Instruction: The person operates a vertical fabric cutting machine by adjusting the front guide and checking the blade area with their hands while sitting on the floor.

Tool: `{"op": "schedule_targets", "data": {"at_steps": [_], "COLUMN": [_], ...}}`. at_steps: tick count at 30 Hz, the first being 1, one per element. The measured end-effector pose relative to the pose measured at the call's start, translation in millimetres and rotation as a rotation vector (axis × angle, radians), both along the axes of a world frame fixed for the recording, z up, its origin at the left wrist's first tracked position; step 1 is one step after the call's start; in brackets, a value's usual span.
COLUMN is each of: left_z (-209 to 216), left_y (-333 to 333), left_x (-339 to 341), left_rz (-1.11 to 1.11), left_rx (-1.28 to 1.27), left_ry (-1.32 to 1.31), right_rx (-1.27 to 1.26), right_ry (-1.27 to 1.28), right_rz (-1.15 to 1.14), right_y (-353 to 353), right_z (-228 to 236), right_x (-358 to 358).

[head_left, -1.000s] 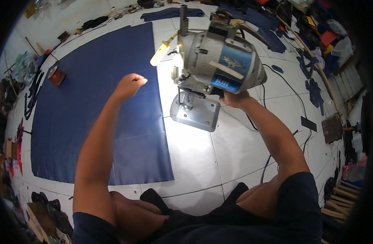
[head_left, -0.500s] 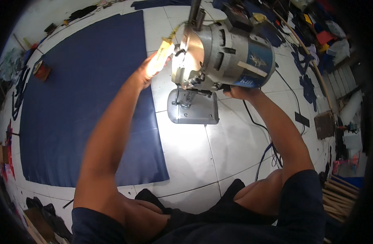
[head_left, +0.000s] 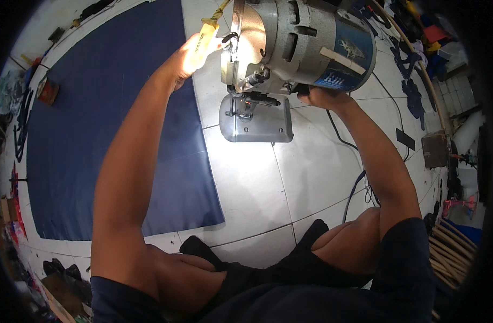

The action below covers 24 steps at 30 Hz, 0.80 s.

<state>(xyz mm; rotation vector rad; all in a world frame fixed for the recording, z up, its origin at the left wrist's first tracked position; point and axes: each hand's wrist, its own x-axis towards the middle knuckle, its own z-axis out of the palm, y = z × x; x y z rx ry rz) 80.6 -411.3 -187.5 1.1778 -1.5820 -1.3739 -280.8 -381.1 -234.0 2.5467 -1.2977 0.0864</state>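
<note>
A cloth cutting machine (head_left: 289, 43) with a grey motor housing, blue label and flat grey base plate (head_left: 257, 126) stands on the white tiles. Under the motor, my right hand (head_left: 326, 98) has its fingers curled round a dark part, partly hidden by the housing. My left hand (head_left: 184, 59) is closed round a yellow, flat-handled piece (head_left: 204, 42) joined to a yellow cord or neck; its exact kind cannot be told. The fingertips reach beside a small black hook at the machine's front. To the left lies a large dark blue cloth sheet (head_left: 117, 129) on the floor.
A red-brown tin (head_left: 47, 91) rests on the sheet's left part. Black cable (head_left: 347, 139) trails over the tiles to the right. A brown box (head_left: 434, 149), wooden sticks (head_left: 449, 250) and fabric scraps lie along the right side.
The machine now appears higher and larger in the picture, its base farther up. Both hands have shifted upward in view with it, keeping their holds.
</note>
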Motion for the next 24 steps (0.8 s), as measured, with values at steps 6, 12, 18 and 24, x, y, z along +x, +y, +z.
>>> {"op": "schedule_targets", "data": {"at_steps": [6,12,18,24], "left_z": [3,1,-6,-4], "left_y": [9,1,-3,-5], "left_x": [-3,4,5,6], "left_rz": [0.026,0.069,0.078,0.081], "left_rx": [-0.014,0.021,0.005,0.042], "left_ry": [-0.057,-0.146,-0.143,-0.131], "right_rx": [-0.087,0.033,0.073,0.022], "right_ry": [0.026,0.103,0.084,0.071], "right_rz": [0.003,-0.127,-0.119,-0.082], "right_y": [3,5,3,4], "right_z": [1,10,8,6], "right_x": [3,16,7,7]}}
